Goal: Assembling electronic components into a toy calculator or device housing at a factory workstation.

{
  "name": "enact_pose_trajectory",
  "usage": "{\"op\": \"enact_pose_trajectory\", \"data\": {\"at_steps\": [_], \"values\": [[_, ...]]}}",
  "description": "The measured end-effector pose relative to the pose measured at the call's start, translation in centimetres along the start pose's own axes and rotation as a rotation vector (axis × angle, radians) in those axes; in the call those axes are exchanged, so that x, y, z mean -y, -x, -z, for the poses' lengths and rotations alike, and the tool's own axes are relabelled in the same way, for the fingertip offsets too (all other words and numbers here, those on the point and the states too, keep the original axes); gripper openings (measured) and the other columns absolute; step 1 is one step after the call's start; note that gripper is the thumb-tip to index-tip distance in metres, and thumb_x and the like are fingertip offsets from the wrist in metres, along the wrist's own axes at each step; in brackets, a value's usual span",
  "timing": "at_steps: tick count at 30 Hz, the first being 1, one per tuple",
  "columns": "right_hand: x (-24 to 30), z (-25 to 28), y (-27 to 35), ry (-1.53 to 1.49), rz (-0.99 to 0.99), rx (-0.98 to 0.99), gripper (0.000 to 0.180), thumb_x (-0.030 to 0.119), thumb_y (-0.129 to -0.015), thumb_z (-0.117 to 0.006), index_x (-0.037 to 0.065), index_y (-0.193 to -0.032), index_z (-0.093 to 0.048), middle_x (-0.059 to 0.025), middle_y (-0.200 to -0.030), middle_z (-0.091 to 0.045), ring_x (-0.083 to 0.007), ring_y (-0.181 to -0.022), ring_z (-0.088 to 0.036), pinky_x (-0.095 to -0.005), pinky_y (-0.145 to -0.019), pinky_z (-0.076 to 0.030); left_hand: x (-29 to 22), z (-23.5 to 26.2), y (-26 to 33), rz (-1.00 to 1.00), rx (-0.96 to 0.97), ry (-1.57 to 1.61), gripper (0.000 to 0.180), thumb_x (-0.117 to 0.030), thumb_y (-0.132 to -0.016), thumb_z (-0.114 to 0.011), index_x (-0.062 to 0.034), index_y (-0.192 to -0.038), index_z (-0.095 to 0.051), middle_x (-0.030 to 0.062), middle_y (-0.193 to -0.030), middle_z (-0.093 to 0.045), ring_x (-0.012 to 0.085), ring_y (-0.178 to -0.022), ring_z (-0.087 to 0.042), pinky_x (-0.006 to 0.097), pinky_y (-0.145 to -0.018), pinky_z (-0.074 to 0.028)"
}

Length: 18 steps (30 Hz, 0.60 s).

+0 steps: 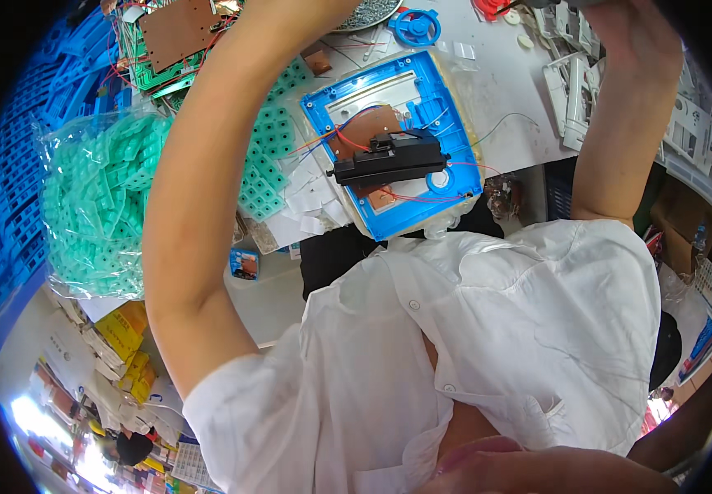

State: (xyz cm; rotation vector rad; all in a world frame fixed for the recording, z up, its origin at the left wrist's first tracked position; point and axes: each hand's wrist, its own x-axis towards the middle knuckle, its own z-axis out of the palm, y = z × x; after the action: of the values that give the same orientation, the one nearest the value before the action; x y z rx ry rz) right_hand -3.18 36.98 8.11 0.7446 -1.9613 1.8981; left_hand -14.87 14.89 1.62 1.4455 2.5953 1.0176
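Both my arms are raised toward the top of the picture. My left forearm (207,165) runs up past the top edge, so that hand is out of view. Of my right hand (632,29) only the wrist and the back show at the top edge, and its fingers are cut off. On the white table (504,107) below lies a blue plastic housing (446,90) with a brown circuit board (368,128), a black rectangular part (389,159) and red and blue wires. Neither arm touches it.
A clear bag of green rubber keypads (96,206) lies at the left, with loose green pads (269,160) beside it. Circuit boards (175,33) sit at the top left, white plastic parts (574,90) at the right, a blue ring (413,25) and a dish of screws (368,12) at the top.
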Motion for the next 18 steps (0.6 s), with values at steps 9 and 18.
{"op": "enact_pose_trajectory", "data": {"at_steps": [9,18], "values": [[2.5,-8.4,4.1,-0.656,-0.120,0.021,0.051,0.020,-0.097,-0.065,0.002,-0.141,-0.048,-0.0022,-0.080,-0.063,-0.0146,-0.069,-0.061,-0.0290,-0.065,-0.052,-6.8,0.2,14.3,-0.121,-0.144,0.102,0.018,-0.014,-0.077,-0.081,-0.0177,-0.093,-0.073,-0.0041,-0.094,-0.069,0.0160,-0.084,-0.059,0.038,-0.082,-0.033],[2.0,-8.9,4.2,-0.589,-0.095,0.302,0.044,0.035,-0.097,-0.073,0.024,-0.133,-0.050,0.0071,-0.082,-0.064,-0.0064,-0.067,-0.061,-0.0263,-0.063,-0.051,-7.1,-2.1,17.0,-0.071,-0.318,0.146,0.022,-0.013,-0.074,-0.083,-0.0163,-0.095,-0.076,-0.0060,-0.090,-0.071,0.0147,-0.077,-0.059,0.040,-0.081,-0.029]]}}
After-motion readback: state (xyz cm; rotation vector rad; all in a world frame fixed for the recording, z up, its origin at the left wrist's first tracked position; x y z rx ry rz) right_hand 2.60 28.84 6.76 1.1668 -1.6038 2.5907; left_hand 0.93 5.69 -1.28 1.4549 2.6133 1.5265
